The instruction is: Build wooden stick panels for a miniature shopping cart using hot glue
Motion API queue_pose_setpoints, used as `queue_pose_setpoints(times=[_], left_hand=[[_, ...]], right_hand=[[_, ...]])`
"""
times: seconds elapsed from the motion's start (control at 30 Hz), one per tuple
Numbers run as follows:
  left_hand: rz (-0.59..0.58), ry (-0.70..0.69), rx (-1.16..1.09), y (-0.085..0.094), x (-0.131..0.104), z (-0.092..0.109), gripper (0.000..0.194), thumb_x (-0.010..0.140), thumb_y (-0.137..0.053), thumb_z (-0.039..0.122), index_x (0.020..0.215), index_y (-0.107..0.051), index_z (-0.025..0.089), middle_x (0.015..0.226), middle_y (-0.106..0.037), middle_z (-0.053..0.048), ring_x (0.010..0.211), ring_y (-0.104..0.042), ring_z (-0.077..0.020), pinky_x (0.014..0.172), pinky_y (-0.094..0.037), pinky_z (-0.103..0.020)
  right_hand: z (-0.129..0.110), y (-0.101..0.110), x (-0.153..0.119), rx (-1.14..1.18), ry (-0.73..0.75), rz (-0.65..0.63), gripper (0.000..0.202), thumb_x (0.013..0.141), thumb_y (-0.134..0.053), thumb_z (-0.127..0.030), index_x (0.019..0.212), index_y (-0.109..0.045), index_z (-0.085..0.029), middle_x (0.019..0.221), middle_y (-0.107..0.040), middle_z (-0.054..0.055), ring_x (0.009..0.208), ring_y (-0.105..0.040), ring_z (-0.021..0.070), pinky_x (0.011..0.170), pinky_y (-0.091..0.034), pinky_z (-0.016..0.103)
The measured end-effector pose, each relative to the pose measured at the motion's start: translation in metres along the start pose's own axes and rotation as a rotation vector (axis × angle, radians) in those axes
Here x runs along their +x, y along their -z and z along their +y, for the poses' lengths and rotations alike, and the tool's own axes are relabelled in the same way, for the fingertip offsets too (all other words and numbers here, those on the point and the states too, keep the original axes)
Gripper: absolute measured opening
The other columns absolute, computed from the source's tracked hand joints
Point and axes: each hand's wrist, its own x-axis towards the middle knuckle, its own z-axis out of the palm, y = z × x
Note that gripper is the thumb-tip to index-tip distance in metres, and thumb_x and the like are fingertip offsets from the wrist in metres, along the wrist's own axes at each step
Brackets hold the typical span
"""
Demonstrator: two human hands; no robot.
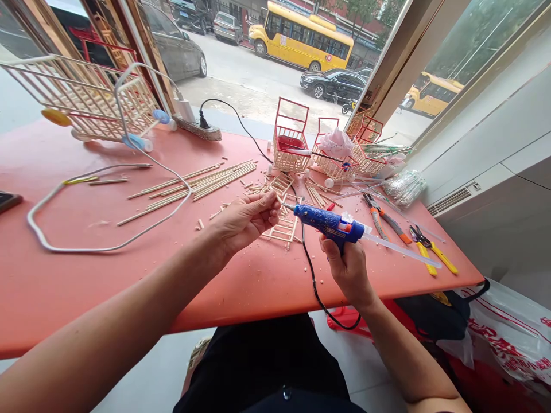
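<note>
My right hand (346, 269) is wrapped round the handle of a blue hot glue gun (321, 221), and a clear glue stick (402, 248) sticks out of its back end. The gun's nozzle points left at the fingertips of my left hand (253, 215). Those fingers are pinched on a small pale stick piece (279, 199), its end close to the nozzle; whether they touch I cannot tell. Beneath the hands lies a small ladder-like frame of wooden sticks (282, 230) on the orange-red table (116, 292).
Loose wooden sticks (202, 186) lie left of centre. Small stick carts (293, 155) stand at the back, a larger cart (94, 103) at the left. Pliers (381, 218) and yellow-handled cutters (433, 250) rest at right. The black cord (314, 281) hangs over the front edge.
</note>
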Motion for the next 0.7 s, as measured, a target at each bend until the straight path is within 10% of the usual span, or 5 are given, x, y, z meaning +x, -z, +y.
queue_pose_setpoints(times=[0.7], left_hand=[[0.033, 0.003, 0.066, -0.0004, 0.0007, -0.0012, 0.029, 0.073, -0.096, 0.019, 0.064, -0.07, 0.01, 0.06, -0.063, -0.001, 0.055, -0.056, -0.007, 0.054, -0.048, -0.018]], right_hand=[[-0.0003, -0.0008, -0.0019, 0.015, -0.041, -0.026, 0.045, 0.103, -0.049, -0.06, 0.088, -0.064, -0.02, 0.067, -0.064, 0.004, 0.056, -0.057, 0.0178, 0.058, -0.047, 0.033]])
